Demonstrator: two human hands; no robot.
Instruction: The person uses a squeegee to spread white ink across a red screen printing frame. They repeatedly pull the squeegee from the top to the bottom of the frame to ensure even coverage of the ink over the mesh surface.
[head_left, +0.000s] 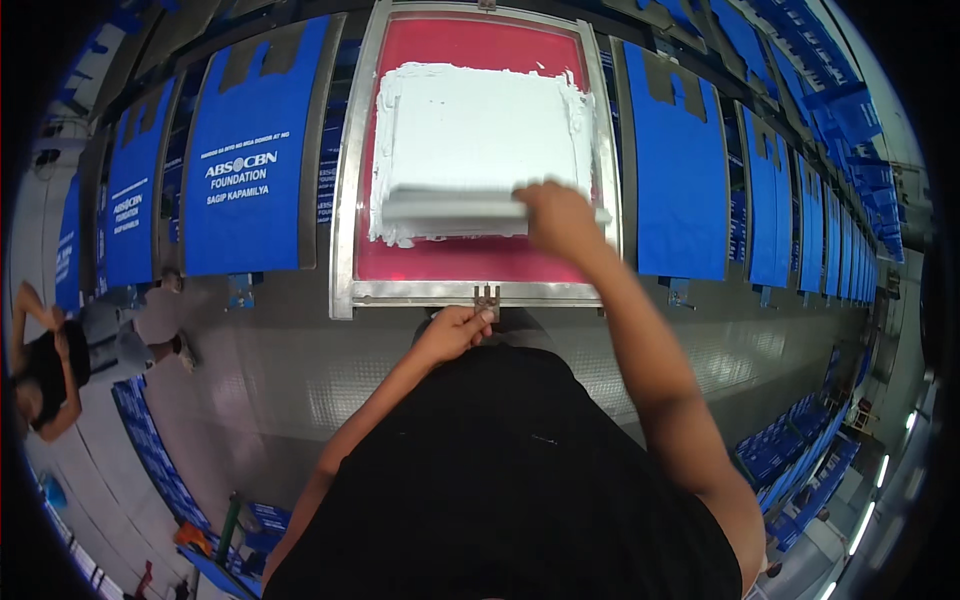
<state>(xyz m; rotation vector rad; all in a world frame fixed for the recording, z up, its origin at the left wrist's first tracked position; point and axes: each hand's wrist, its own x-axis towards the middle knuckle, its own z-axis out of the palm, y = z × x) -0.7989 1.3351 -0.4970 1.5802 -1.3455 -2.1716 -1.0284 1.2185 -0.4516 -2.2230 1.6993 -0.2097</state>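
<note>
The right hand [562,222] is closed on the long squeegee [455,208], a stiff, probably ink-slick bar lying leftward from its fingers across the white ink [480,130], while the left hand [452,332] pinches the metal screen frame [345,230] by its near-edge bracket [487,298].

One screen frame [345,200] — one squeegee [455,208]

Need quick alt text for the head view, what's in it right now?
The right hand holds a squeegee across white ink on a pink printing screen; the left hand grips the clamp at its frame. Blue bags line the table either side.
</note>
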